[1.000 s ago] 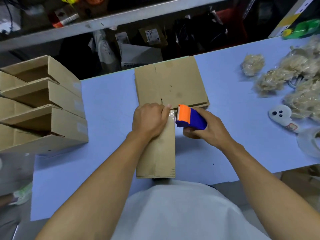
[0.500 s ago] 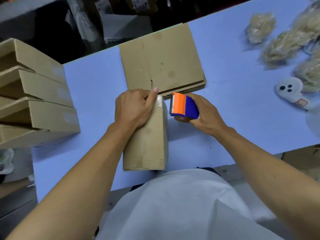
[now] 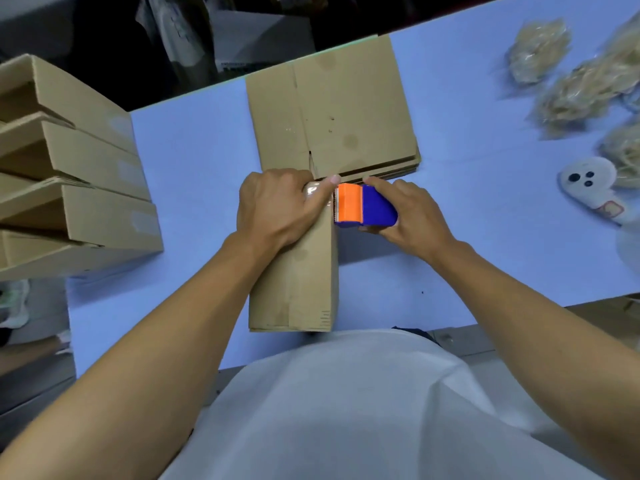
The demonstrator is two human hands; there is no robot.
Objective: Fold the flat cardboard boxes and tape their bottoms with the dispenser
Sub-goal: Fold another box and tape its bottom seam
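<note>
Both your hands busy: left hand (image 3: 277, 209) clamps folded box (image 3: 294, 271) far end; right hand (image 3: 408, 216) grips tape dispenser (image 3: 363, 205) touching box's right edge.

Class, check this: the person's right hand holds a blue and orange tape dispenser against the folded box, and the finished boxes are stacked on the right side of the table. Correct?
Not quite. The head view shows the finished boxes stacked on the left side of the table, not the right. The rest holds: the right hand holds the blue and orange tape dispenser against the folded box.
</note>
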